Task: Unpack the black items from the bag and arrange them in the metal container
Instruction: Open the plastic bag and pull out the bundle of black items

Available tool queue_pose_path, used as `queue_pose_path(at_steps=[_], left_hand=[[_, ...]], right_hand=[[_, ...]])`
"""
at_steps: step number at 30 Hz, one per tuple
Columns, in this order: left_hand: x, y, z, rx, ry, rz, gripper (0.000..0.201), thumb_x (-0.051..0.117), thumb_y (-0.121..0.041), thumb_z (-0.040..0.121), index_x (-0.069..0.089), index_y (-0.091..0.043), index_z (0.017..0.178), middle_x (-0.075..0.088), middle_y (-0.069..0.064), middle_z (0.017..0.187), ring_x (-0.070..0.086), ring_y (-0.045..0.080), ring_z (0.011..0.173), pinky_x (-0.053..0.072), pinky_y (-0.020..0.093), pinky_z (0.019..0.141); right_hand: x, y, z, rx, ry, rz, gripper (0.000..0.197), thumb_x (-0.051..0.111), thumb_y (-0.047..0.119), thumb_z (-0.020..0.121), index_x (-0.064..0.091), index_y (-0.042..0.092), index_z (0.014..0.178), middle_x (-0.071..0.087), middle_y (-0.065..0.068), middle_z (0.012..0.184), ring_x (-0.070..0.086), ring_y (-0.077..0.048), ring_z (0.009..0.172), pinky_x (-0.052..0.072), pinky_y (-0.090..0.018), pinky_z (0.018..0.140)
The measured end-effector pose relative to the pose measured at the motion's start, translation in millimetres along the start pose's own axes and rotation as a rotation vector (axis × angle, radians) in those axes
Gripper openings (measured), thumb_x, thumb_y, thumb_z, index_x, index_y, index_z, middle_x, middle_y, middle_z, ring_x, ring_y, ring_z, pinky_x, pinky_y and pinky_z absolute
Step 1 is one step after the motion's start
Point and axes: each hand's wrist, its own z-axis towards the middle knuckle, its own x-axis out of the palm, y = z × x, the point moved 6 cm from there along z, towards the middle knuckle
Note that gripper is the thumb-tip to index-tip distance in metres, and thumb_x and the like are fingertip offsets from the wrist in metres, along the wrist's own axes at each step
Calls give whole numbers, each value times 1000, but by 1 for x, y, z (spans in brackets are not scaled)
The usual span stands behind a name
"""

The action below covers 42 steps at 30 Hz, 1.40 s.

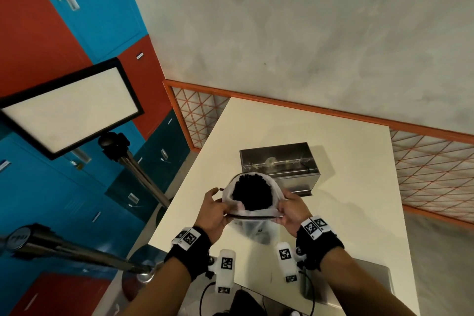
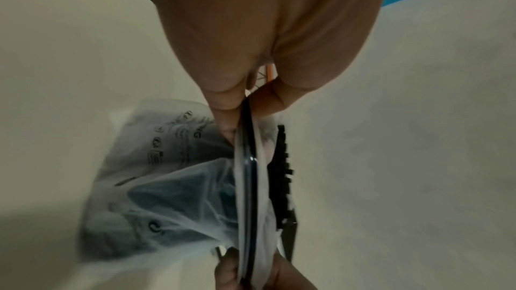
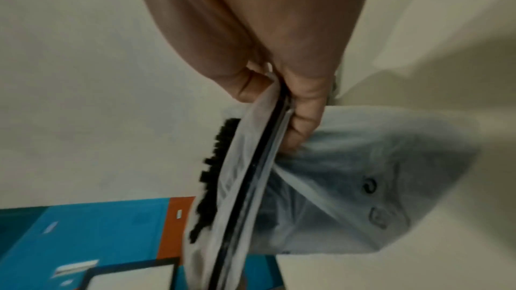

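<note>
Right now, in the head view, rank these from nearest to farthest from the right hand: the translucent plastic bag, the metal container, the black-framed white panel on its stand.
1. Translucent plastic bag: pinched at its rim by the right hand.
2. Rectangular metal container: on the table, just beyond the bag.
3. Black-framed white panel: off the table, far to the left.

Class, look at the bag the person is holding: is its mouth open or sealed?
Open. Left hand and right hand pinch the bag mouth apart, exposing the black items inside.
</note>
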Motion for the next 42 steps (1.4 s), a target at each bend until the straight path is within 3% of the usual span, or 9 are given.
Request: queue_pose_path(at_steps=[7, 11, 17, 22, 25, 29, 36, 39, 42], left_hand=[[7, 26, -13, -218, 126, 377, 41, 63, -37, 97, 59, -3, 121, 66, 24, 113, 73, 41, 94, 59, 54, 83], [24, 29, -13, -130, 243, 320, 28, 53, -2, 94, 67, -3, 118, 73, 21, 107, 72, 38, 94, 56, 57, 91], [12, 20, 3, -23, 20, -53, 45, 35, 27, 83, 60, -1, 110, 67, 18, 92, 65, 32, 84, 58, 43, 76], [-9, 32, 7, -173, -2, 229, 36, 43, 18, 84, 55, -8, 105, 61, 15, 98, 60, 28, 89, 53, 46, 81], [-17, 22, 8, -131, -30, 457, 43, 56, 1, 85, 47, -17, 123, 60, 13, 114, 60, 28, 101, 51, 41, 78], [-18, -13, 22, 134, -48, 554, 83, 64, -25, 64, 39, -22, 143, 47, 9, 136, 56, 31, 120, 54, 45, 93], [-14, -40, 37, 133, -24, 768, 45, 64, -46, 80, 64, -30, 122, 73, 3, 110, 70, 25, 99, 62, 49, 83], [-13, -37, 32, 157, 34, 880, 29, 70, -34, 86, 69, -22, 112, 75, 6, 99, 73, 28, 91, 63, 48, 73], [-14, -24, 26, 36, 116, 692, 22, 54, -2, 92, 68, -5, 107, 72, 14, 94, 68, 29, 84, 59, 42, 70]], right_hand=[[2, 1, -13, 61, 31, -284, 20, 46, 11, 95, 54, 12, 114, 63, -18, 100, 66, -36, 75, 59, -48, 62], [23, -5, -18, 41, 158, -126, 35, 49, -2, 87, 56, 12, 119, 63, -22, 115, 65, -44, 101, 57, -58, 71], [16, -5, -4, -3, 119, 51, 56, 29, -27, 71, 55, 1, 111, 58, -25, 103, 62, -40, 92, 48, -60, 91], [2, -10, -4, 26, 34, -503, 46, 44, -17, 83, 55, 8, 121, 60, -10, 106, 62, -33, 90, 59, -50, 74], [8, -2, -1, -189, 48, -963, 57, 68, 2, 79, 47, 10, 131, 58, -7, 121, 61, -31, 106, 56, -42, 86], [14, 18, -3, -353, -15, -693, 43, 55, 0, 80, 62, 24, 116, 69, -1, 105, 62, -24, 101, 50, -34, 84], [31, 15, 16, -399, 39, -708, 19, 55, 12, 84, 72, 18, 91, 74, -6, 87, 67, -27, 86, 54, -42, 81], [31, 13, 15, -260, -1, -444, 21, 48, -8, 84, 68, -1, 81, 67, -18, 77, 63, -28, 68, 52, -33, 64], [24, 7, 21, -199, -54, -411, 32, 48, -7, 91, 57, 13, 67, 57, -3, 65, 52, -12, 55, 46, -23, 56]])
